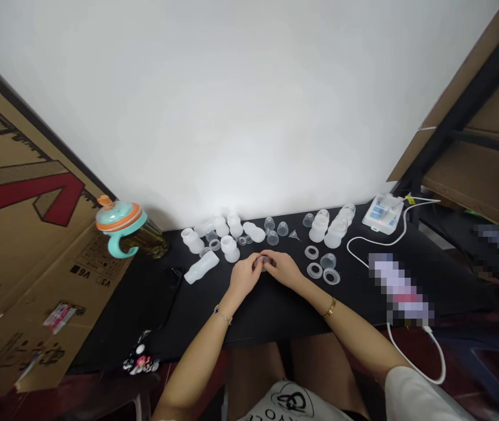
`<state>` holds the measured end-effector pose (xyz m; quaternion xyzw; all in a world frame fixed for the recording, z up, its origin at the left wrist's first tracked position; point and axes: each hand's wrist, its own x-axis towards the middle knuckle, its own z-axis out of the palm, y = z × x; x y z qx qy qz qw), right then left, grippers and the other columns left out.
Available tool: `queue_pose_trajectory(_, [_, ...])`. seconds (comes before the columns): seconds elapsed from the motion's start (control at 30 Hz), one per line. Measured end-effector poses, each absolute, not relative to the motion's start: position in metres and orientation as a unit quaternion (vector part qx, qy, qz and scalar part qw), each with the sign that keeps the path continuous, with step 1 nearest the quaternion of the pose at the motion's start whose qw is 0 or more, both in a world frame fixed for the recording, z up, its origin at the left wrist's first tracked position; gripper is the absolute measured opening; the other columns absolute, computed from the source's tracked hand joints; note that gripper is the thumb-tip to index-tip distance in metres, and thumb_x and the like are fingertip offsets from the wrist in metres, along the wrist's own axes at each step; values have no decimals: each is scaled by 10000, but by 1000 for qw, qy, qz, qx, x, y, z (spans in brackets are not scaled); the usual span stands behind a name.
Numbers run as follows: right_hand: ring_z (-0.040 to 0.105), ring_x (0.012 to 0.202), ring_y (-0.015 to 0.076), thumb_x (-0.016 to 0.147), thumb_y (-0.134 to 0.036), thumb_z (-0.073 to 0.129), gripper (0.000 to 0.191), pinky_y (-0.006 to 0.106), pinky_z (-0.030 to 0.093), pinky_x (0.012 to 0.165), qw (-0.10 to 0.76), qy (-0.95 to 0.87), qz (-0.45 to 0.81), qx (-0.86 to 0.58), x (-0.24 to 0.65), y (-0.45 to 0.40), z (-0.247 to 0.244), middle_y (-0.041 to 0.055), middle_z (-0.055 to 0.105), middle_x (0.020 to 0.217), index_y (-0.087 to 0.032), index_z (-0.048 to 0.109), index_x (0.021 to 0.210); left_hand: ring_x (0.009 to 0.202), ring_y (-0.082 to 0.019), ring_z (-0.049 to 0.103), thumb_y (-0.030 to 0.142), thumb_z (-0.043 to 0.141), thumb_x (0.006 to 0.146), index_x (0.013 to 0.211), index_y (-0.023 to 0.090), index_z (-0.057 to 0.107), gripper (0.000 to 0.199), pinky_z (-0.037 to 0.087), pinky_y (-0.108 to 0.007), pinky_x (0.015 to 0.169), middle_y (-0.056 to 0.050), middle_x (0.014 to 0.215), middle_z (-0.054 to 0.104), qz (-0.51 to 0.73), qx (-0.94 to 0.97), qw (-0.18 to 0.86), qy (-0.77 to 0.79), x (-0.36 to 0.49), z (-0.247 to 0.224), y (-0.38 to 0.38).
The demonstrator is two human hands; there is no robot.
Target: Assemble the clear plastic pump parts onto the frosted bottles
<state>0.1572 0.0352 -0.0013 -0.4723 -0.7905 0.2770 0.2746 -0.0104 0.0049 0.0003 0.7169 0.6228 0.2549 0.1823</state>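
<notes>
My left hand [245, 275] and my right hand [283, 269] meet over the middle of the black table. Between their fingertips they grip a small translucent bottle ring [263, 264], largely covered by the fingers. Just beyond stands a white baby bottle body [230, 250], and another bottle body [202, 268] lies on its side to the left. Clear domed caps [272, 237] and a small clear funnel-shaped piece [294, 235] lie ahead of my hands. To the right are several translucent rings [314, 270] and a clear cap [328, 261].
Capped white bottles [319, 227] stand at the back right, near a white-and-blue box [383, 214]. A white cable [357, 240] runs to a blurred-out device [398, 286]. At left are a teal-handled jug [122, 228], a dark phone-like slab [162, 298] and cardboard [34, 234].
</notes>
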Motion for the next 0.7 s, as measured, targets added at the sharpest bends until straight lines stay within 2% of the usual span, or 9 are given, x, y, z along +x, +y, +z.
queue_pose_trajectory(0.2, [633, 691, 163, 897, -191, 571, 377, 249, 417, 665, 263, -789, 283, -477, 157, 36, -3, 12, 736, 842, -247, 700, 1247, 710, -175, 671, 310, 481, 1010, 1085, 236, 714, 256, 389, -252, 647, -20, 785, 719, 238, 730, 172, 618, -10, 1, 5])
queue_pose_trajectory(0.47, [618, 637, 144, 880, -169, 578, 391, 230, 406, 649, 267, -797, 282, -463, 158, 37, -6, -9, 717, 776, -246, 696, 1245, 750, -190, 690, 298, 470, 1014, 1093, 227, 730, 282, 399, -254, 661, -41, 828, 747, 218, 739, 163, 617, -12, 1, 6])
queue_pose_trajectory(0.7, [606, 614, 134, 870, -167, 594, 356, 223, 414, 635, 293, -786, 295, -458, 160, 38, -5, -22, 702, 740, -230, 706, 1202, 686, -172, 670, 325, 484, 1013, 1098, 232, 737, 283, 392, -246, 634, -23, 761, 729, 257, 722, 189, 614, -11, 1, 5])
